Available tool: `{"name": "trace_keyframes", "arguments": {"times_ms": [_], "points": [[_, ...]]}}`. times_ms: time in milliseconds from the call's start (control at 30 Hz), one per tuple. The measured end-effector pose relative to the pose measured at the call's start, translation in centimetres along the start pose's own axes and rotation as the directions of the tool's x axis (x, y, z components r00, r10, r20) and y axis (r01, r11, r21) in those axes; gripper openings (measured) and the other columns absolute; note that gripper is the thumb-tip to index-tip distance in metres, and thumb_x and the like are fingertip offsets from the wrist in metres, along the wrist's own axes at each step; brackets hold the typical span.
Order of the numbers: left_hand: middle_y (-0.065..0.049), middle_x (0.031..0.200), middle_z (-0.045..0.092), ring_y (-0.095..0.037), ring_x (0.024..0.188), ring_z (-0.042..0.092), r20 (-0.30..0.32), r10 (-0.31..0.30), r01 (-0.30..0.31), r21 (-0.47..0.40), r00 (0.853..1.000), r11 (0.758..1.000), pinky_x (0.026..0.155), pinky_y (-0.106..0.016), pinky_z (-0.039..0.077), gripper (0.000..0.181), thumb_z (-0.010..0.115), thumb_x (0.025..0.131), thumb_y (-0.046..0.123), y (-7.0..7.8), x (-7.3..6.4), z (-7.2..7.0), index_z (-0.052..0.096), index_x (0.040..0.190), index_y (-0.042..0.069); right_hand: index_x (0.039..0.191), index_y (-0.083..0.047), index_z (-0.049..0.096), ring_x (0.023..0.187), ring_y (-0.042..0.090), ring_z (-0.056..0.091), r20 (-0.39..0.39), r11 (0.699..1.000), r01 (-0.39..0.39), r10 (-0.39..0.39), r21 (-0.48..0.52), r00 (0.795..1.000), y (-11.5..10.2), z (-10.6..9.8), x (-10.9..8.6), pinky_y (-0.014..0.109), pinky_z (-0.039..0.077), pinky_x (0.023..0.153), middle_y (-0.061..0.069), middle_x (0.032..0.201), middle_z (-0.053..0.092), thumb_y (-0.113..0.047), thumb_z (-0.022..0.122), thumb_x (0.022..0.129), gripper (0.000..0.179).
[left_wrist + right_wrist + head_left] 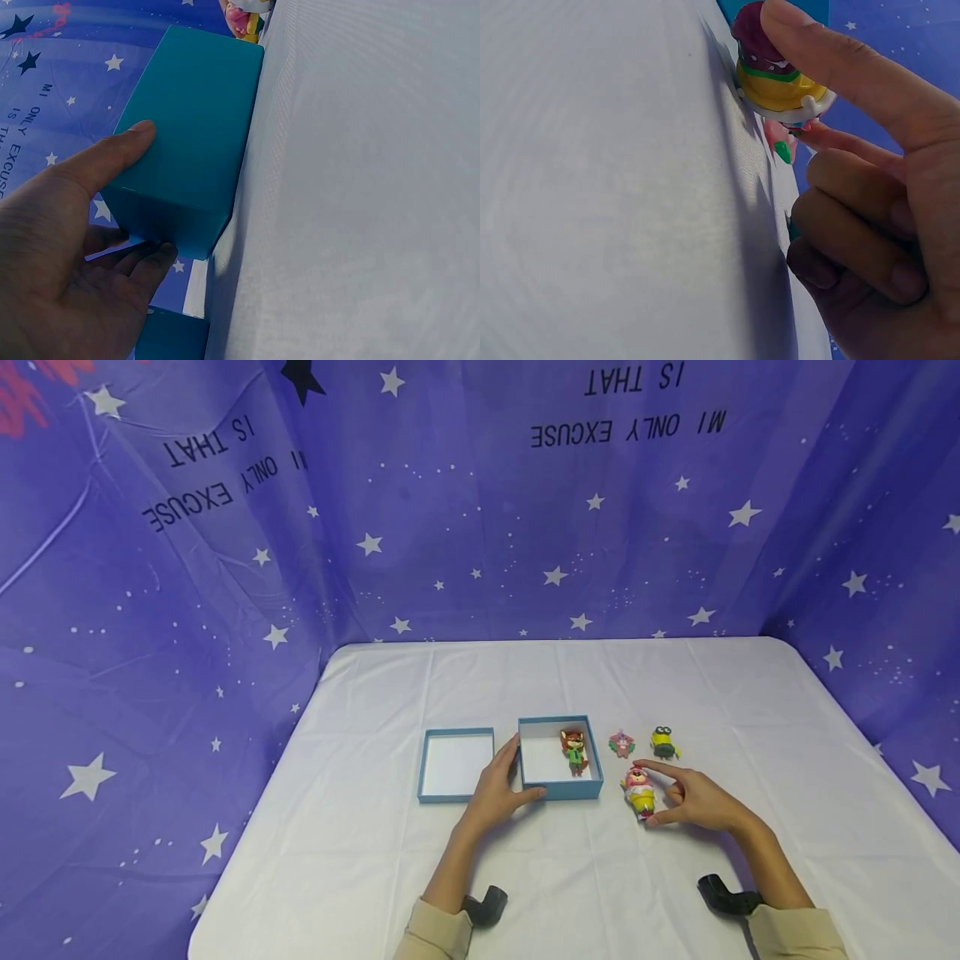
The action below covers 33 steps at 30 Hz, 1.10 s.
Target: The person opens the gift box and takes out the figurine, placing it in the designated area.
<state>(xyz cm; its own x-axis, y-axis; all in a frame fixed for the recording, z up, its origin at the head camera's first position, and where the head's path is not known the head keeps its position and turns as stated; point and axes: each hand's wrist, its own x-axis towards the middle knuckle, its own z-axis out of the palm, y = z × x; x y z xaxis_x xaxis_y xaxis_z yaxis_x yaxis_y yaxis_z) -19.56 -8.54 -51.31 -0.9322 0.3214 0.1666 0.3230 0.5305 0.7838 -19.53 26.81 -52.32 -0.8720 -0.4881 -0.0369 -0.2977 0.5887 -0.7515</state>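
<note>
A blue box [573,790] with a white inside stands on the table, and a fox figurine [575,753] in a green shirt lies in its right part. My left hand [497,789] grips the box's near left corner, thumb on the front wall and fingers along the left side. In the left wrist view that thumb presses the blue wall [187,120]. To the box's right, my right hand [703,799] pinches a pink and yellow figurine [640,792] lengthwise between thumb and index finger. Its other fingers are curled in, and the figurine's purple base [751,36] touches the thumb.
A shallow blue lid [456,799], white inside, lies left of the box. Behind the held figurine are a small pink figurine [622,744] and a yellow Minion figurine [663,742]. A white cloth covers the table [360,860]; purple starry curtains [480,527] surround it.
</note>
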Motion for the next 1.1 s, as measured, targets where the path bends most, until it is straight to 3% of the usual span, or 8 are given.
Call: {"name": "trace_keyframes", "arguments": {"times_ms": [667,900,1100], "points": [[-0.012,0.148,0.027,-0.026,0.135,0.027,-0.001,-0.003,0.003,0.006,1.0,1.0,0.109,-0.038,0.025,0.096,0.075,0.076,0.038,0.08,0.03,-0.08,0.02,0.147,0.007,0.144,-0.017,0.035,0.045,0.002,0.028,0.045,0.998,-0.055,0.055,0.012,0.997,0.05,0.12,-0.09,0.021,0.028,0.042,-0.009,0.053,0.032,-0.033,0.08,0.071,0.087],[-0.011,0.149,0.026,-0.026,0.135,0.026,0.005,-0.009,0.009,0.0,1.0,1.0,0.109,-0.037,0.025,0.096,0.075,0.076,0.038,0.02,0.02,-0.06,0.019,0.148,0.008,0.145,-0.009,0.03,0.044,0.002,0.026,0.043,0.999,-0.035,0.033,0.039,0.999,-0.04,0.14,-0.19,0.023,0.028,0.042,-0.005,0.053,0.029,-0.021,0.08,0.071,0.09],[-0.013,0.148,0.027,-0.027,0.134,0.028,0.003,0.001,-0.001,0.005,1.0,1.0,0.109,-0.038,0.026,0.096,0.075,0.076,0.038,0.11,0.03,-0.08,0.02,0.147,0.006,0.146,-0.016,0.03,0.044,0.002,0.027,0.048,0.997,-0.046,0.043,0.062,0.998,-0.05,-0.06,-0.18,0.022,0.031,0.043,-0.007,0.052,0.03,-0.026,0.081,0.069,0.093]]}}
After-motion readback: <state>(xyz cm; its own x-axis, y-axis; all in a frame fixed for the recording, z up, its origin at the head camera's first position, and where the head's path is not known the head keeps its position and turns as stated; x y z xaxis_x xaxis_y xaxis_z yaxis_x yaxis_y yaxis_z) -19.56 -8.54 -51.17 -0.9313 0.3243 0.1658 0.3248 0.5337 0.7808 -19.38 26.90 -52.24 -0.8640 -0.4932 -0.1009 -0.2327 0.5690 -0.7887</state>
